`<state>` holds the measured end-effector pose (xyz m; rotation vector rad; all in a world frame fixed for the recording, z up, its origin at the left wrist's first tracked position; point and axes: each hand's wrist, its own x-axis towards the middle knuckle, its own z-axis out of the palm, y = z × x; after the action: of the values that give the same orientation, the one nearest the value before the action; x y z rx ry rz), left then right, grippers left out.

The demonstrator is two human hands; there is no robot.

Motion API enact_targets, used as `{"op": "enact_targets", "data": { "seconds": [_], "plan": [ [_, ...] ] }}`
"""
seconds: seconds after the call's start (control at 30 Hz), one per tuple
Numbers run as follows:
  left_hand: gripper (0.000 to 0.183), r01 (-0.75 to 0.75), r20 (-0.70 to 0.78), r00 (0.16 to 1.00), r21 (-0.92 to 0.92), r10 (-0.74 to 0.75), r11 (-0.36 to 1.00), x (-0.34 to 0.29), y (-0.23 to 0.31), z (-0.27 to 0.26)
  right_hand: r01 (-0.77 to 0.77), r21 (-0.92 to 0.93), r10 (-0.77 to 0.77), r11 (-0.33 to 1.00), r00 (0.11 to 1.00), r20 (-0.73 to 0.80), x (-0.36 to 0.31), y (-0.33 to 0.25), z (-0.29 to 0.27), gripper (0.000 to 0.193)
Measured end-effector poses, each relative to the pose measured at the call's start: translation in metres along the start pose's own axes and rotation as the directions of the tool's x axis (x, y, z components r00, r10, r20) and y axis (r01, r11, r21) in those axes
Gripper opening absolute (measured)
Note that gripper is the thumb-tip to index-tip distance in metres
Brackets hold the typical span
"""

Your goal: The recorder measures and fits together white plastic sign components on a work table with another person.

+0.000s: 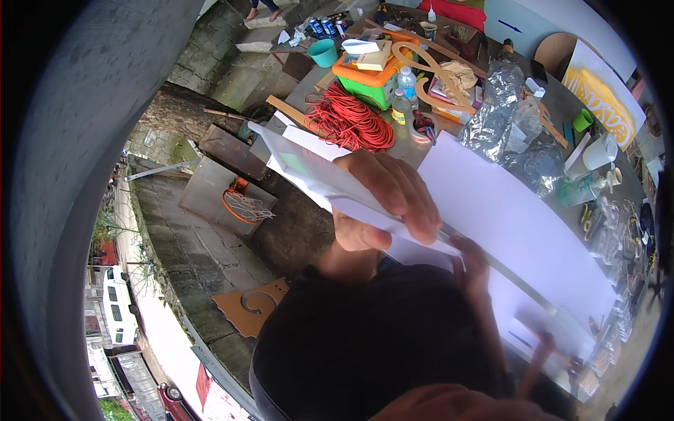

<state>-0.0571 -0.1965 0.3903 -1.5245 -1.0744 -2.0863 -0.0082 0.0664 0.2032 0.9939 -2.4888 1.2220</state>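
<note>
White panel tilted; grey table cluttered; basketball hoop at left.

Left hand: forearm mostly lost behind the black shirt. Its fingers cover part of the white panel, so that stretch can't be read. Right hand: dark and blurred, contact with panel unclear. Grey strip: far end smeared, can't tell where it stops. Thin skin-toned shape nearby: too blurred to ID. Skin-toned patch runs off the bottom, body part unclear. Cardboard piece looks partly blocked by the shirt. Person on steps: top edge leaves lower legs and feet only. Dark red car: cut off at bottom. Right-rim clutter: too small to sort.
</note>
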Motion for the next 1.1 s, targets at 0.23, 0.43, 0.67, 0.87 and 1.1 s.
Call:
{"op": "enact_targets", "data": {
  "seconds": [0.23,0.43,0.67,0.87,1.1],
  "plan": [
    [0.028,0.039,-0.164,0.986,0.028,-0.034,0.999,-0.002,-0.002,0.011,-0.030,0.000,0.030,1.000,0.999,0.035,0.002,-0.002,-0.001,0.039],
    [0.036,0.027,-0.126,0.991,-0.085,-0.038,0.996,0.002,-0.008,0.010,-0.028,0.021,0.027,0.999,0.999,0.041,0.000,-0.003,-0.003,0.038],
    [0.038,0.050,-0.086,0.995,-0.028,-0.052,0.998,-0.003,-0.009,0.002,-0.014,0.011,0.013,1.000,1.000,0.025,0.004,-0.005,0.000,0.037],
    [0.036,0.066,-0.104,0.992,-0.027,-0.068,0.997,-0.001,-0.013,0.002,-0.001,0.010,0.000,1.000,1.000,0.016,0.007,-0.005,-0.001,0.035],
    [0.034,0.162,-0.345,0.916,-0.146,-0.204,0.976,0.000,-0.008,0.034,-0.054,0.031,0.053,0.998,0.998,0.030,0.003,-0.006,0.001,0.031]
  ]
}}
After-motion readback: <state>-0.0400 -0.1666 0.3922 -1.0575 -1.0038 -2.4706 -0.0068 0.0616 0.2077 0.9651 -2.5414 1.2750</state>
